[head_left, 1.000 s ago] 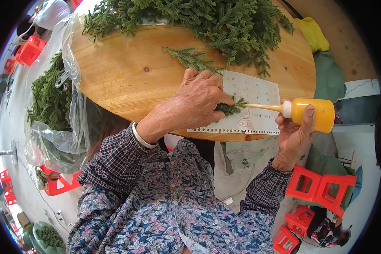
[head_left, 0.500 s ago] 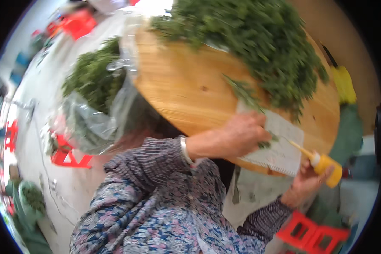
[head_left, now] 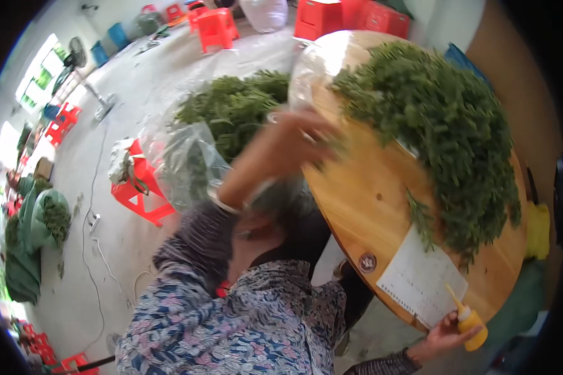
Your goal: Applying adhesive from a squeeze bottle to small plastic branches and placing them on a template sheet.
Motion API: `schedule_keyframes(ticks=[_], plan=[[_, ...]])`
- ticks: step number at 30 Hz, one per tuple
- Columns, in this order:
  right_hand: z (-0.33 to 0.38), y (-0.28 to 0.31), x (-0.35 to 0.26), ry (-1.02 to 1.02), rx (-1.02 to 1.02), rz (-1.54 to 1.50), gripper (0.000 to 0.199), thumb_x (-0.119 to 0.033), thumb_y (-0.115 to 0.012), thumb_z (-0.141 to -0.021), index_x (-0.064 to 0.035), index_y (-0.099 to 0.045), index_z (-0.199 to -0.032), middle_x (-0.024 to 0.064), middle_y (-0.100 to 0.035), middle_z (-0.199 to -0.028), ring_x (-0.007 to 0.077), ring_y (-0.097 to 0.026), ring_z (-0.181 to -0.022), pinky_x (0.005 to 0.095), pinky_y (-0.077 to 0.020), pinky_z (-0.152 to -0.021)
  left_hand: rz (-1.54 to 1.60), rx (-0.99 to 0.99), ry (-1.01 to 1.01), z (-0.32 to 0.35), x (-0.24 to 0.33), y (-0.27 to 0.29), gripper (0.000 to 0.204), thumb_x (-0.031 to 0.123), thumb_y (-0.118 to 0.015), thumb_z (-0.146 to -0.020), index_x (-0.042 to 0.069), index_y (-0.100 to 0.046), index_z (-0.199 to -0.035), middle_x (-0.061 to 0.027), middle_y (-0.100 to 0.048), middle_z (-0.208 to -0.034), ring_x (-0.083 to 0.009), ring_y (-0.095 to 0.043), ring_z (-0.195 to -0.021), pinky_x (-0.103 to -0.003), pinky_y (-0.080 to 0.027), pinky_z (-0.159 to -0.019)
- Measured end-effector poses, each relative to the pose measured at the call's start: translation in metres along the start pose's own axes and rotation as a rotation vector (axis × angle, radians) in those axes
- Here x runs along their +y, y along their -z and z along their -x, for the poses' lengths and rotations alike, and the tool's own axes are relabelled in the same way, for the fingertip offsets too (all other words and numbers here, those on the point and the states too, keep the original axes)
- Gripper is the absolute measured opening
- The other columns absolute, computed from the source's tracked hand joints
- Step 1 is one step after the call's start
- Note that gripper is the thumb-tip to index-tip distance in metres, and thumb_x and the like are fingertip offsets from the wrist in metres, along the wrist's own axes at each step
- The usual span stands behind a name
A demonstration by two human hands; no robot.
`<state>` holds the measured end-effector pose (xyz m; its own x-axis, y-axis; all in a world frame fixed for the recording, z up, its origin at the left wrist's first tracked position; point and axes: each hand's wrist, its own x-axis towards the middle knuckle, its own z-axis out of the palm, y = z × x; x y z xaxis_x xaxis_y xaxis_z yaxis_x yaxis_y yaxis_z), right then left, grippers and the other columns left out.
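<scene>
My left hand [head_left: 297,137] is raised over the table's left edge, beside the clear plastic bag [head_left: 197,156] full of green sprigs [head_left: 234,109]. Motion smears its fingers, but a blurred green sprig [head_left: 336,147] shows at their tips. My right hand [head_left: 444,334] grips a yellow squeeze bottle [head_left: 472,328], its thin nozzle pointing up over the notebook page [head_left: 419,278]. One loose sprig [head_left: 421,215] lies partly across the top of that page. Beyond it, a large heap of sprigs [head_left: 444,125] covers the right and far part of the round wooden table [head_left: 356,187].
A round dark sticker [head_left: 367,262] marks the table's near edge. Red stools [head_left: 216,28] stand farther off, another red stool [head_left: 145,194] sits left of the bag. A standing fan [head_left: 78,53], a cable [head_left: 89,250] and green sacks [head_left: 25,250] are on the left floor.
My left hand has swung from over the notebook up and left toward the bag. My right hand still holds the bottle by the notebook. The view has turned, showing more floor on the left.
</scene>
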<state>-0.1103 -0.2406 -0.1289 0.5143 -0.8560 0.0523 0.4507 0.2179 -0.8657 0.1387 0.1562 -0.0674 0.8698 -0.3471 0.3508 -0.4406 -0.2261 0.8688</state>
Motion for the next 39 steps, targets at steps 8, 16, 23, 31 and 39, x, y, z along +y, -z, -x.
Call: schedule_keyframes(ticks=[8, 16, 23, 31, 39], plan=[[-0.012, 0.011, -0.001, 0.001, 0.007, -0.048, 0.060, -0.051, -0.058, -0.089, 0.0029, -0.055, -0.115, 0.0170, -0.066, -0.096, 0.0134, -0.057, -0.058, 0.0166, -0.0413, -0.046, -0.865, 0.378, -0.257, 0.007, -0.097, 0.051, 0.032, 0.016, -0.077, -0.073, 0.004, -0.071, -0.103, -0.0085, -0.064, -0.095, -0.0187, -0.057, -0.080, -0.030, -0.046, -0.069], [-0.006, 0.005, -0.003, 0.177, 0.015, -0.002, 0.051, -0.043, -0.062, -0.088, -0.0074, -0.052, -0.123, 0.0197, -0.065, -0.099, 0.0176, -0.060, -0.060, 0.0187, -0.0449, -0.052, -0.330, -0.197, -0.577, -0.031, -0.003, -0.142, 0.027, 0.007, -0.065, -0.080, 0.007, -0.068, -0.107, -0.0076, -0.064, -0.108, -0.0206, -0.057, -0.095, -0.032, -0.046, -0.087], [-0.005, 0.011, -0.008, 0.186, -0.009, 0.008, 0.050, -0.042, -0.062, -0.088, -0.0049, -0.053, -0.120, 0.0206, -0.064, -0.100, 0.0178, -0.059, -0.063, 0.0205, -0.0471, -0.056, -0.324, -0.337, -0.607, -0.055, -0.014, -0.202, 0.033, 0.004, -0.063, -0.079, 0.004, -0.065, -0.112, -0.0087, -0.067, -0.102, -0.0189, -0.059, -0.083, -0.031, -0.048, -0.076], [-0.007, 0.020, -0.005, 0.224, 0.094, -0.125, 0.050, -0.043, -0.063, -0.087, -0.0064, -0.054, -0.118, 0.0199, -0.065, -0.097, 0.0178, -0.061, -0.060, 0.0210, -0.0501, -0.056, 0.380, -0.319, -0.090, 0.001, 0.028, -0.208, 0.048, -0.001, -0.068, -0.077, 0.004, -0.058, -0.123, -0.0079, -0.066, -0.074, -0.0093, -0.054, -0.052, -0.017, -0.043, -0.043], [-0.007, 0.019, -0.004, 0.196, 0.076, -0.112, 0.051, -0.045, -0.063, -0.087, -0.0054, -0.054, -0.118, 0.0205, -0.065, -0.097, 0.0177, -0.061, -0.060, 0.0212, -0.0502, -0.055, 0.583, -0.555, 0.524, 0.047, 0.053, -0.214, 0.031, -0.002, -0.063, -0.080, 0.001, -0.059, -0.110, -0.0067, -0.063, -0.073, -0.0107, -0.057, -0.052, -0.019, -0.043, -0.041]])
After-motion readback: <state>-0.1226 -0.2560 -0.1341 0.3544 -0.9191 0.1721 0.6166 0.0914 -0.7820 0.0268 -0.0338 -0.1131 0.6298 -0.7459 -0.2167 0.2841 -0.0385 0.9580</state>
